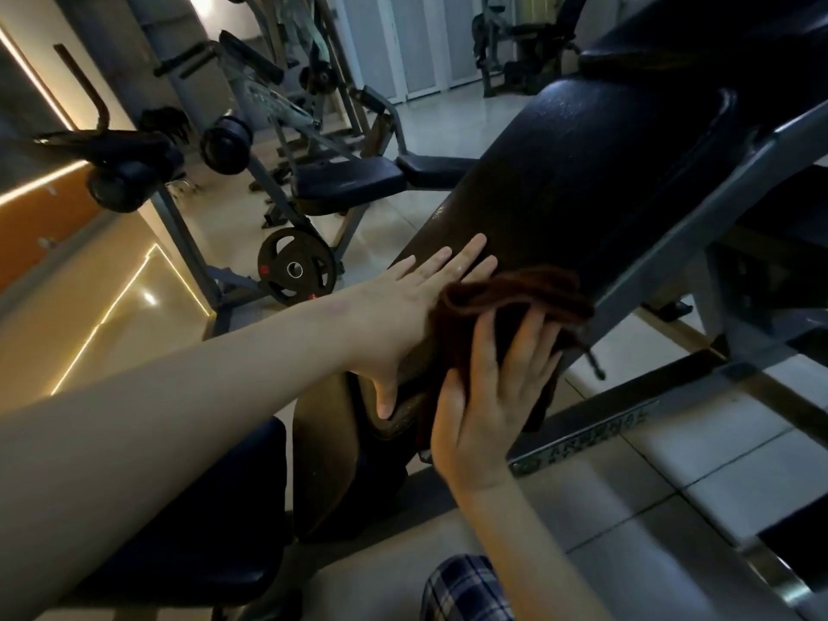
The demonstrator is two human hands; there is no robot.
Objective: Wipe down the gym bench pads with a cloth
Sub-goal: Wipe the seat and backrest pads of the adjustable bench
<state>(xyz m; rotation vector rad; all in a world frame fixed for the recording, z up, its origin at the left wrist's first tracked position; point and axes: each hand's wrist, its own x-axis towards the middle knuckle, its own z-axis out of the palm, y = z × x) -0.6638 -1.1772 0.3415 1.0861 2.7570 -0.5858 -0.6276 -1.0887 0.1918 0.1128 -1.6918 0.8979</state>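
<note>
The cloth (506,293) is dark red-brown, soft and light. It lies bunched on the lower end of the sloping bench pad (582,172), at about 4 o'clock from the left hand (416,298). The right hand (488,396) presses it against the pad with an open grip, fingers straight and spread, pinching nothing. The left hand also has an open grip, palm flat on the bare pad, touching the cloth. I judge the cloth will slide easily on this smooth, firm pad and may fold, so a flat palm on its middle is best. Free pad runs toward 1 o'clock. The grey steel frame (672,244) borders it at 4 o'clock, where the hanging corner could catch.
</note>
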